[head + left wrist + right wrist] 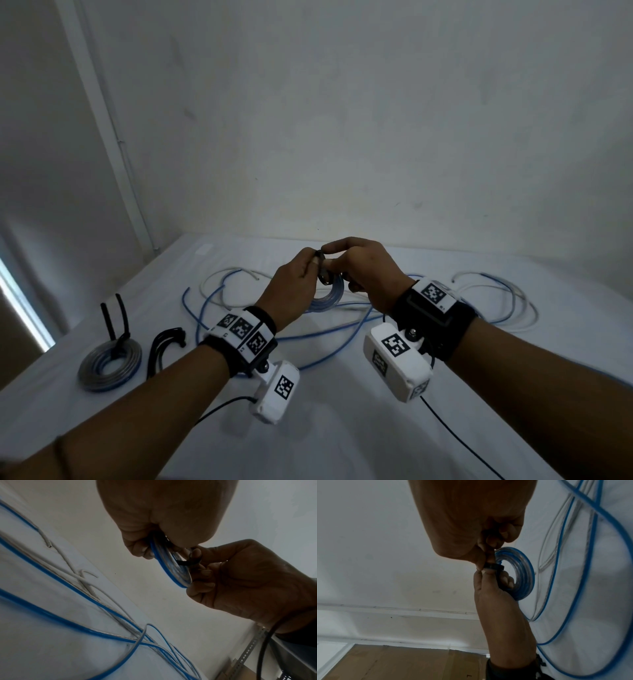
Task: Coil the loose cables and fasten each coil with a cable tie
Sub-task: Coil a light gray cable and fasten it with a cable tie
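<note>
Both forearms reach forward over the white table point(342, 428), wrists bearing strapped camera units, hands meeting above the far middle of the surface. Left hand point(294, 287), back of hand up, fingers curled around the near rim of a small blue-and-clear coil point(325, 301); the coil hangs on edge between the two hands, clear of the table. Right hand point(363, 274) arches over from the right, knuckles raised, thumb and fingers closed in a pinch on the black cable tie point(493, 566) looped across the coil's top. In the right wrist view the left thumb and forefinger also pinch that tie, fingertips of both hands touching. In the left wrist view the right hand's lower fingers curl against the coil's edge. Beneath the hands, loose blue and white cables point(342, 329) sprawl in wide loops on the table. Near left: a finished coil point(109, 366) lying flat with black tie ends upright, spare black ties point(164, 349) just beside it.
</note>
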